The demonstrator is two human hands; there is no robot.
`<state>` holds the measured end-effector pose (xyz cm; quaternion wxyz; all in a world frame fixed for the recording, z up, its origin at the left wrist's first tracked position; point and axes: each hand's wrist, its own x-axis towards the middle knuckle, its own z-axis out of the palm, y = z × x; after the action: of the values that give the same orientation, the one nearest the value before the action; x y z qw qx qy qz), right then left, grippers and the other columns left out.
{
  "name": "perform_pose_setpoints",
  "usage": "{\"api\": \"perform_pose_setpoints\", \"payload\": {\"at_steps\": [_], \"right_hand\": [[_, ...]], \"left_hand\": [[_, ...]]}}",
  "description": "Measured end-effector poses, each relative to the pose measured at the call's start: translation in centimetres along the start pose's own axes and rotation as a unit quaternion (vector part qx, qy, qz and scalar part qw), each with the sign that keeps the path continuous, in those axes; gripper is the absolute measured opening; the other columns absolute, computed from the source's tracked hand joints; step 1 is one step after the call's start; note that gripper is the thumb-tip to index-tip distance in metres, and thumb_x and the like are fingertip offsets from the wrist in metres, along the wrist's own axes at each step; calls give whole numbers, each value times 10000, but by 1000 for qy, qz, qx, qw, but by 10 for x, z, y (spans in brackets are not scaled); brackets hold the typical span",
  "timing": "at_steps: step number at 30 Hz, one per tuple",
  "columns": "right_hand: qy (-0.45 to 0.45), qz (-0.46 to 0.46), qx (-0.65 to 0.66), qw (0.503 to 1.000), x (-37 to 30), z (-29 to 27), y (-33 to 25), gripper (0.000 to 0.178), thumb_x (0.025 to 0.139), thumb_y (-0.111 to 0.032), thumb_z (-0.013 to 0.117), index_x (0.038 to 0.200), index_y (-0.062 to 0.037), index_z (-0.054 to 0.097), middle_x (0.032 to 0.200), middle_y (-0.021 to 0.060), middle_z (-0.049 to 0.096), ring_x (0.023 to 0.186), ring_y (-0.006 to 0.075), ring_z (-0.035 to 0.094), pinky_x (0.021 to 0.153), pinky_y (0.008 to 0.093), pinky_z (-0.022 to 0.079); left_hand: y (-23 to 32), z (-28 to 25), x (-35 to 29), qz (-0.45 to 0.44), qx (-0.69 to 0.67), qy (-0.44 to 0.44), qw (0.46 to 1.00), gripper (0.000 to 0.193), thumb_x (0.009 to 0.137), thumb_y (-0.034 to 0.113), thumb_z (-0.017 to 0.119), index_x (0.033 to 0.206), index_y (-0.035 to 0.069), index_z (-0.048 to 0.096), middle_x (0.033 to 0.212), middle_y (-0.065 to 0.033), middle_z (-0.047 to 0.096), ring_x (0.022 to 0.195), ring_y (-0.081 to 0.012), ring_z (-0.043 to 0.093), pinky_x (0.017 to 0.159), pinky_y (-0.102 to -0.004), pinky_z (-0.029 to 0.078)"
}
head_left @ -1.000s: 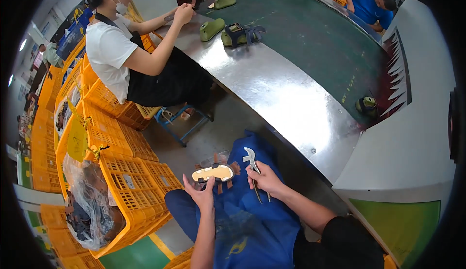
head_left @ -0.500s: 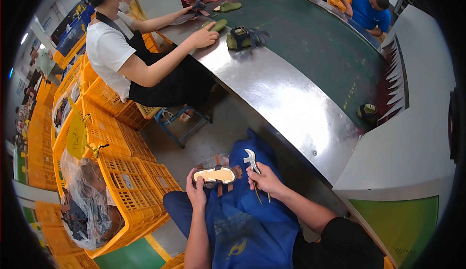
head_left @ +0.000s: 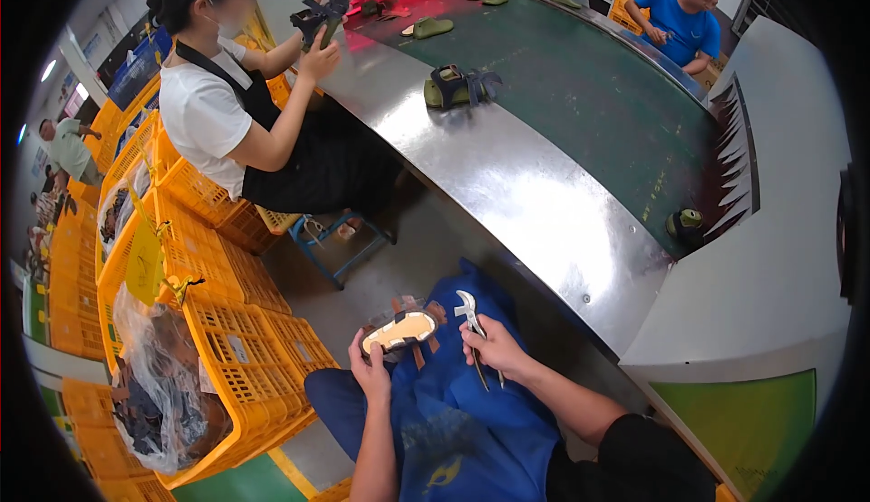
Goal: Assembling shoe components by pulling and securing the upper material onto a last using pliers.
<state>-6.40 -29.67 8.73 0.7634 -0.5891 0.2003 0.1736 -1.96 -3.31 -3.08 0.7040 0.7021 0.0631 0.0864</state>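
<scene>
My left hand [head_left: 371, 371] is closed around one end of a sandal on its last [head_left: 401, 331], holding it above my lap. The pale insole faces up, with strap ends folded over its edge and brown strips hanging loose beside it. Just to the right, my right hand [head_left: 497, 348] grips a pair of lasting pincers [head_left: 467, 310]. Their metal jaws point up and stand apart from the sandal, while the handles stick out below my fingers. A blue apron [head_left: 453, 420] covers my lap.
A metal-edged conveyor table [head_left: 507, 185] runs ahead, carrying a strapped green last [head_left: 453, 90]. Yellow crates [head_left: 263, 366] stand at my left, one holding a plastic bag of straps [head_left: 168, 393]. A co-worker [head_left: 217, 112] sits at the table's left; a grey machine housing [head_left: 752, 294] borders the right.
The sandal in my left hand has tilted, its right end higher. My right hand is almost still. The co-worker at left has taken up a dark-strapped last and holds it raised in both hands.
</scene>
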Motion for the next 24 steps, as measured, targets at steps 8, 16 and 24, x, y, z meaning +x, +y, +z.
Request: {"api": "perform_pose_setpoints", "payload": {"at_steps": [8, 16, 24], "right_hand": [[9, 9, -14, 1000, 3, 1, -4, 124, 1051, -116, 569, 1107, -10, 540, 806, 71, 597, 635, 153, 609, 621, 296, 513], [-4, 16, -48, 999, 0, 3, -7, 137, 1060, -144, 557, 1123, -24, 534, 816, 63, 609, 650, 143, 624, 600, 286, 502], [-42, 17, -142, 989, -1, 3, -11, 185, 1088, -159, 519, 1226, -36, 509, 874, 63, 651, 721, 124, 673, 465, 232, 458]], "left_hand": [[2, 2, -2, -66, -53, 30, 996, 359, 1065, 144, 593, 1365, -46, 541, 1266, -121, 618, 1111, -159, 622, 974, -289, 509], [19, 12, -7, -45, -43, 45, 997, 371, 1084, 185, 572, 1369, -52, 555, 1206, -114, 660, 1066, -157, 645, 955, -286, 513], [6, 11, -15, -9, -54, 63, 997, 364, 1055, 145, 571, 1354, -62, 586, 1263, -143, 659, 1148, -202, 635, 1019, -332, 499]]}}
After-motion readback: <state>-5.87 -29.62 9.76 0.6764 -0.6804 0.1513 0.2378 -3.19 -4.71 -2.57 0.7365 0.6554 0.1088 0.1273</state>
